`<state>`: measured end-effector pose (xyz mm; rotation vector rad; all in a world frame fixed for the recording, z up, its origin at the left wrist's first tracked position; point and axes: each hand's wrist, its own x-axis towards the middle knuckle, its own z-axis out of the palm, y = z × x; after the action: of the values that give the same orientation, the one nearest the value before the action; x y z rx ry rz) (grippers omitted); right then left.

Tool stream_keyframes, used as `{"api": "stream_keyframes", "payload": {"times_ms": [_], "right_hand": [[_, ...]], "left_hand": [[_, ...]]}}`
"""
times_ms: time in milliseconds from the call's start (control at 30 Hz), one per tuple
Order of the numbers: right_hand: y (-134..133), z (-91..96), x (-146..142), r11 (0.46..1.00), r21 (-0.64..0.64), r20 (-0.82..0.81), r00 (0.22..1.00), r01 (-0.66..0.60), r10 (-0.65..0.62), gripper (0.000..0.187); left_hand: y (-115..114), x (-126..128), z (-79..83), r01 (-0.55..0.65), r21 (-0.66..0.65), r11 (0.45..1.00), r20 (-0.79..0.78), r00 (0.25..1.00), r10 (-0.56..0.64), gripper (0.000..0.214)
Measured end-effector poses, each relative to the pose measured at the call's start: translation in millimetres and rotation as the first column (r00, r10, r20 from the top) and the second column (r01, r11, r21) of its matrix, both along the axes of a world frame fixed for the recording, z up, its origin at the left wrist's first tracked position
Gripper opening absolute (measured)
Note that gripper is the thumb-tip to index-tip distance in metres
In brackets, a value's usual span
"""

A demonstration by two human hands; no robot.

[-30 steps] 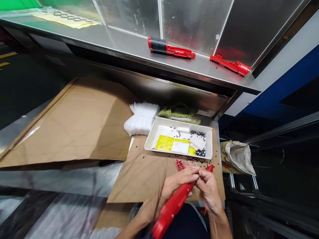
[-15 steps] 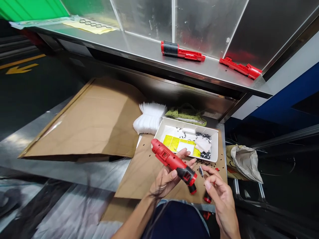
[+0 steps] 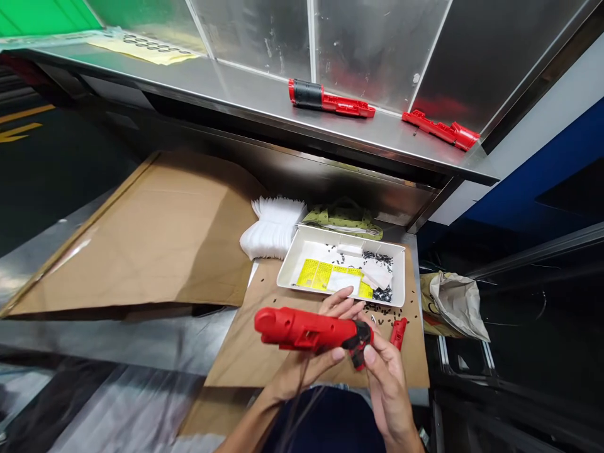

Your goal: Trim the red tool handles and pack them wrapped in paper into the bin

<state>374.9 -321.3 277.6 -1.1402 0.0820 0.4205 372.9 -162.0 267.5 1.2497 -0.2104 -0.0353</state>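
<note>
My left hand (image 3: 314,365) holds a red and black power-tool housing (image 3: 306,330) from below, thumb along its near side and fingers behind it. The housing lies almost level, its rounded red end to the left. At its black right end, my right hand (image 3: 387,377) pinches with thumb and fingers. A small shiny metal piece (image 3: 374,319) shows by the right fingers; most of it is hidden. Just beyond that hand, another red housing part (image 3: 399,333) rests on the cardboard sheet (image 3: 240,352).
A white tray (image 3: 285,277) contains yellow labels and small black parts, some scattered outside. Behind stand white foam sleeves (image 3: 274,226) and a green patterned bag (image 3: 342,220). A large carton (image 3: 155,233) is left. Two red tool parts (image 3: 346,106) lie on the steel shelf (image 3: 236,88).
The housing has turned from slanting to nearly level and moved left. My right hand has come in from the right to its black end. The view has shifted slightly.
</note>
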Motion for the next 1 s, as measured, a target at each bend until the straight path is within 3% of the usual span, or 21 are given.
{"api": "stream_keyframes", "payload": {"times_ms": [167,300,433,700,900,1000], "right_hand": [[3.6,-4.1,-3.1,0.973,0.225,-0.216,0.976,0.040,0.010,0.038],[5.3,3.7,-1.2,0.976,0.218,-0.161,0.987,0.027,0.009,0.037],[8.2,6.8,-0.3,0.979,0.180,-0.166,0.984,0.098,-0.068,0.039],[7.1,-7.4,-1.3,0.958,0.273,-0.240,0.971,0.088,-0.021,0.037],[3.8,-6.5,6.6,0.958,0.287,-0.165,0.983,-0.029,0.079,0.038],[1.8,-9.3,9.2,0.967,0.253,-0.152,0.988,0.043,-0.004,0.030]], "left_hand": [[1.4,-5.6,9.7,0.078,0.169,0.983,-0.039,0.997,-0.072,0.059],[-0.8,-8.1,6.3,0.075,0.140,0.987,-0.055,0.996,-0.068,0.058],[-4.1,-8.8,7.6,0.045,0.137,0.990,-0.090,0.995,-0.033,0.055],[-6.4,-8.3,8.6,-0.009,0.140,0.990,-0.113,0.993,0.025,0.049],[-9.0,-8.5,-4.6,-0.058,0.014,0.998,-0.247,0.967,0.060,0.073],[-7.3,-1.7,-7.1,-0.196,-0.064,0.979,-0.238,0.955,0.176,0.083]]}}
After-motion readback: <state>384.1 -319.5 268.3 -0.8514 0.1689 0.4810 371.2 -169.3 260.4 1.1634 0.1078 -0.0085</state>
